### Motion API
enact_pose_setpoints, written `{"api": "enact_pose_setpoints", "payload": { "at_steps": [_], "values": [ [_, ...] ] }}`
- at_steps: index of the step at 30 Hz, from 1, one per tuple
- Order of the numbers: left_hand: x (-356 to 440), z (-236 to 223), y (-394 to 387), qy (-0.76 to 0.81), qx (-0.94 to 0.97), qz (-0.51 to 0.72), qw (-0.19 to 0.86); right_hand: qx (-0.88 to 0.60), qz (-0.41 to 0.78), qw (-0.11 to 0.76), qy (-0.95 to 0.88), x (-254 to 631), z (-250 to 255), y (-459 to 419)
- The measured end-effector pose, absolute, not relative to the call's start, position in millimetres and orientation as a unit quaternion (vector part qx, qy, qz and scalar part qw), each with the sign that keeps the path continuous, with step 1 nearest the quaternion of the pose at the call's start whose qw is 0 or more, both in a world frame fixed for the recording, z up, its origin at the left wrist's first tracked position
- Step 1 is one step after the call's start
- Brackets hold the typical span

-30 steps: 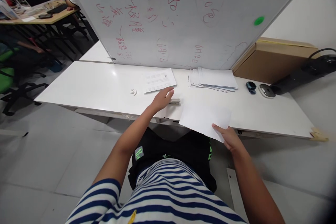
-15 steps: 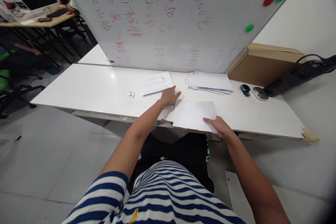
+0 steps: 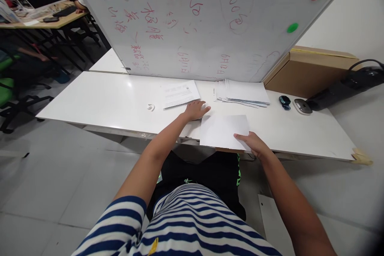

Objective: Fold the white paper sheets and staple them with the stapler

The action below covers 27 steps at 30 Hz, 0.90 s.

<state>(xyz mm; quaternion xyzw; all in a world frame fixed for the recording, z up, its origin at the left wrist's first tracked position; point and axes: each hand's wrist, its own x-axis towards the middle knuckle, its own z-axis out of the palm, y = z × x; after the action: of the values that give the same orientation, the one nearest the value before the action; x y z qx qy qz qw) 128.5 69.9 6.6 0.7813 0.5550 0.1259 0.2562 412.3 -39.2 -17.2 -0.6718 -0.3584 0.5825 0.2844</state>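
My right hand (image 3: 254,144) pinches the lower right corner of a blank white sheet of paper (image 3: 223,130) at the table's front edge, with the thumb on top. My left hand (image 3: 196,111) is palm down with its fingers apart, by the sheet's upper left corner. Something small and dark shows under the left palm, too hidden to name. Just beyond that hand lies a stack of printed papers (image 3: 180,95). A second, thicker pile of papers (image 3: 246,92) is behind the blank sheet, its edges uneven.
A whiteboard (image 3: 204,20) with red writing and magnets stands along the back of the white table (image 3: 120,100). To the right are a cardboard box (image 3: 312,70), a dark watch (image 3: 285,102), a computer mouse (image 3: 303,106) and a black cylindrical device (image 3: 345,88). A small white curled item (image 3: 151,107) lies left.
The view has shifted slightly. Both hands stay nearly where they were, the right still gripping the sheet and the left still spread beside it.
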Motion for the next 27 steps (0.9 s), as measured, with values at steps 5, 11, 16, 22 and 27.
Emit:
{"api": "enact_pose_setpoints", "payload": {
  "at_steps": [5, 11, 16, 22, 27],
  "values": [
    [113.6, 27.7, 46.7, 0.525, 0.792, 0.155, 0.271, -0.670, 0.595, 0.273, -0.351, 413.4, -19.8, -36.2],
    [91.1, 6.5, 17.4, 0.563, 0.798, 0.106, 0.184, -0.668, 0.595, 0.268, -0.357, 414.5, -25.5, -28.1],
    [88.3, -13.1, 16.9, 0.560, 0.799, 0.159, 0.152, -0.672, 0.590, 0.256, -0.368, 417.5, -29.1, -27.3],
    [87.1, -9.5, 19.0, 0.574, 0.773, 0.178, 0.202, -0.676, 0.588, 0.244, -0.370, 415.4, -22.9, -29.1],
    [85.8, -7.1, 19.3, 0.569, 0.782, 0.157, 0.200, -0.677, 0.588, 0.238, -0.373, 414.6, -22.0, -30.4]
  ]
}}
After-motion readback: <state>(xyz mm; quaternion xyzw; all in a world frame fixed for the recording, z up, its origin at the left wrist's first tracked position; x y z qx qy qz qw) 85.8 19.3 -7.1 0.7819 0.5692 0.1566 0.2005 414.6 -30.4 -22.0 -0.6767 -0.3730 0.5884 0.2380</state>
